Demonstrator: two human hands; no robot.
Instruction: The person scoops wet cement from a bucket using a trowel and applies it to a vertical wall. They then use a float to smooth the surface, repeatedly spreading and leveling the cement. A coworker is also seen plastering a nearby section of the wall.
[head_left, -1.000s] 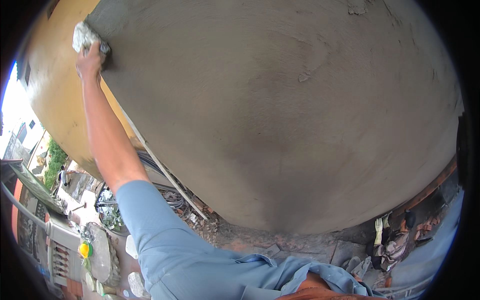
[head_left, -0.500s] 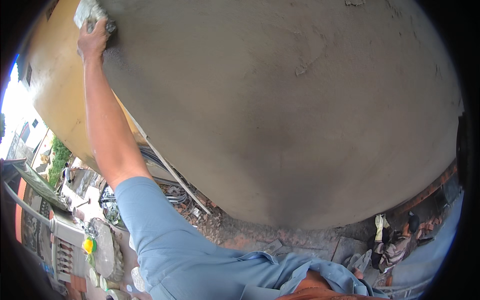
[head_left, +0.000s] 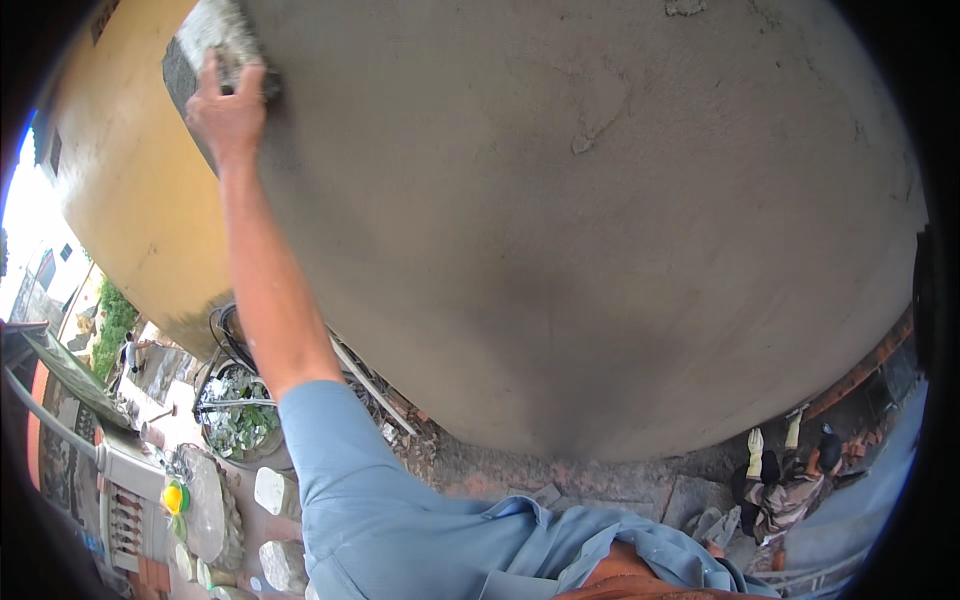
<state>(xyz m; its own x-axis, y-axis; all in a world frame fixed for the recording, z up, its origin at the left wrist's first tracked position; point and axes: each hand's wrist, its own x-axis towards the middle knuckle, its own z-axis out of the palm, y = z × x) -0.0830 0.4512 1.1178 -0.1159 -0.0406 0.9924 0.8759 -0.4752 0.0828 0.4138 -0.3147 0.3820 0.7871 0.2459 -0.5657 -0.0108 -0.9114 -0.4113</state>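
Note:
My left arm stretches up to the far upper left. There my left hand (head_left: 228, 118) grips a whitish, rough, lumpy pad (head_left: 222, 38) streaked with grey; its exact kind I cannot make out. Fingers and thumb are spread over its lower side. The pad lies against the grey plastered wall (head_left: 480, 220), close to its left edge, where a darker grey strip shows beside a yellow wall (head_left: 130, 210). The plaster is mostly smooth, with a damp dark patch low in the middle and a rough flaw (head_left: 582, 144) higher up. My right hand is out of view.
Low on the left are a round planter (head_left: 240, 415), pale stone blocks (head_left: 277, 492) and a balustrade (head_left: 122, 515). Pale poles (head_left: 375, 385) lean by the wall's foot. Cloth and rubble (head_left: 790, 500) lie at lower right. A distant person (head_left: 132, 352) stands at far left.
My left hand has moved right and slightly down with the pad, uncovering the dark strip at the wall's edge. The arm has swung right, showing more of the planter and stone blocks.

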